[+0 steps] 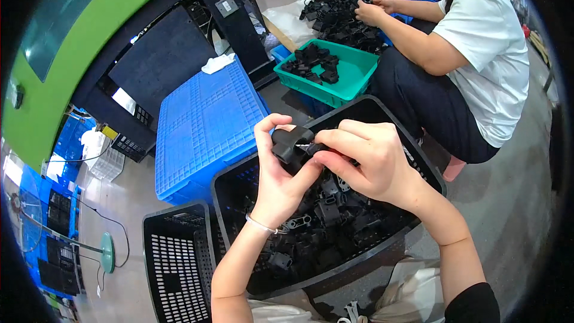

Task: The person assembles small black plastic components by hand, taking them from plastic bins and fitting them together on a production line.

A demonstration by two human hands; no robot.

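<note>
Black moulded part (288,142), one: above black crate (427,176), far edge; left fingers (307,174) clamped around it, right fingers (344,142) pinching small dark implement (313,149). Advised: brace part, keep thumb clear.

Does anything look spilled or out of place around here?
Nothing looks spilled. Slightly odd: a crumpled white cloth or paper on the blue crate's far end, seemingly just left there. The loose black pieces lie jumbled, but inside the large black crate. The held black part is too small to judge for damage.
</note>
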